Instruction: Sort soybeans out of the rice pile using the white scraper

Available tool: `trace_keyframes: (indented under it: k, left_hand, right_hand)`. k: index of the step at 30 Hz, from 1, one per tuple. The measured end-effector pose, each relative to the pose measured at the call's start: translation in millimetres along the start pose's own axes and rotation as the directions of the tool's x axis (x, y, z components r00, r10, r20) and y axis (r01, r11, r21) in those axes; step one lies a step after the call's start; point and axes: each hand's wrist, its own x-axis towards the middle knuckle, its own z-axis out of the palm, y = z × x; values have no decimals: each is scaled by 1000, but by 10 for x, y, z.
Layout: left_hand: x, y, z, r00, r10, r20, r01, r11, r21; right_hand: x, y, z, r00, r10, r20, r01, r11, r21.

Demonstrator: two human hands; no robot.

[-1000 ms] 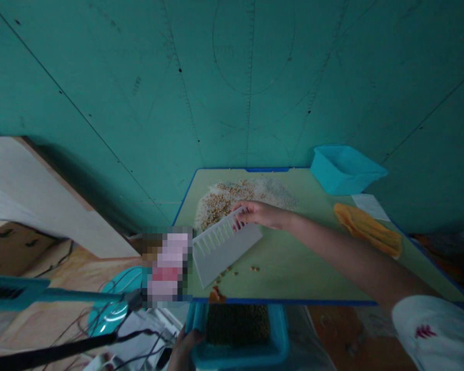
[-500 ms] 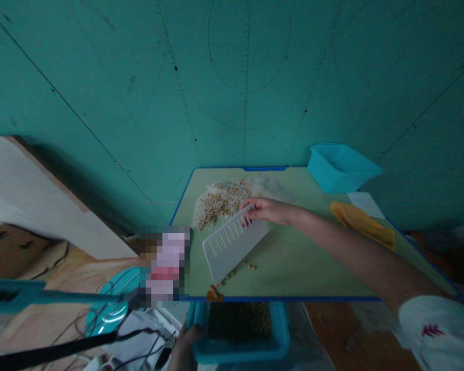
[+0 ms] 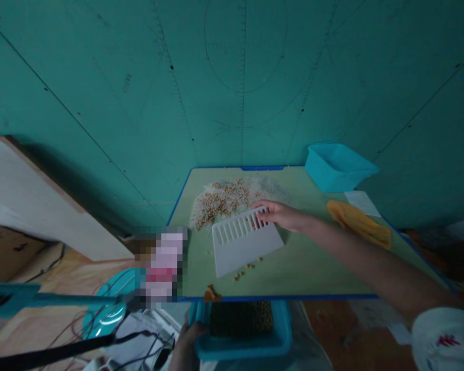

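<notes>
My right hand (image 3: pixel 281 214) grips a white plastic board with a row of slots (image 3: pixel 247 252) by its upper right corner. The board is tilted over the table, and a few loose beans (image 3: pixel 249 266) lie just past its lower edge. Behind it spreads a pile of tan beans and small white bits (image 3: pixel 224 201). Below the table's front edge, my left hand (image 3: pixel 186 342) holds the left rim of a blue basin (image 3: pixel 247 353). Inside the basin is a dark mass with beans showing at the right.
A greenish tabletop (image 3: pixel 317 268) with blue edging stands against a green wall. At the back right is a blue bin (image 3: pixel 332 172), with an orange cloth (image 3: pixel 359 224) and a white sheet (image 3: pixel 362 203) nearby. An orange-brown scrap (image 3: pixel 212 293) lies at the front edge. Cables are at lower left.
The slotted board has swung up and right, away from the table's front edge, and is turned more level. Several beans now show past it. My left hand stays on the basin rim.
</notes>
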Motion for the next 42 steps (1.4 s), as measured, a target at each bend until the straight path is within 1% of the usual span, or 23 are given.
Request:
trace_keyframes:
  k: [3, 6, 10, 14, 18, 23, 28, 32, 35, 37, 39, 40, 41, 42]
  left_hand:
    - [28, -10, 13, 1000, -9, 24, 8, 1000, 31]
    - [68, -39, 17, 999, -18, 46, 15, 998, 61]
    - [92, -67, 79, 999, -36, 27, 34, 999, 39]
    - [76, -61, 192, 998, -59, -2, 59, 998, 33]
    - [110, -80, 259, 997, -78, -20, 79, 996, 51]
    - [173, -137, 315, 996, -74, 47, 71, 994, 78]
    - [107, -120, 383, 994, -99, 44, 96, 992, 79]
    - [60, -89, 353, 992, -126, -2, 126, 988, 86]
    - [45, -64, 299, 995, -89, -38, 92, 993, 73]
    - [33, -43, 273, 997, -58, -46, 62, 995, 75]
    - [21, -25, 259, 997, -43, -57, 48, 995, 83]
    - [16, -20, 253, 997, -36, -64, 41, 996, 82]
    - [14, -18, 248, 997, -33, -67, 38, 996, 75]
    - [13, -20, 240, 997, -32, -63, 36, 997, 63]
  right_hand:
    - [-112, 81, -14, 994, 24, -109, -21, 999, 29]
    - [-245, 154, -5, 980, 2, -197, 6, 999, 43]
    - [-439, 218, 57, 950, 23, -310, 1, 997, 75]
    - [-605, 264, 146, 929, 32, -368, -1, 997, 83]
    - [-732, 346, 215, 916, 26, -399, 7, 997, 82]
    - [-853, 441, 266, 905, 28, -425, 11, 996, 88]
    - [-968, 465, 319, 903, 48, -426, -22, 998, 66]
    - [-1098, 476, 351, 921, 77, -381, -54, 996, 68]
    - [-1214, 477, 352, 939, 102, -328, -106, 994, 5]
    - [-1270, 469, 344, 941, 110, -319, -125, 992, -25]
    - [-1280, 452, 334, 923, 88, -375, -92, 996, 7]
    - [-1264, 438, 328, 899, 65, -432, -49, 998, 48]
    - [-1235, 419, 323, 865, 37, -501, 12, 996, 94]
    - [-1196, 395, 317, 820, 8, -572, 85, 987, 136]
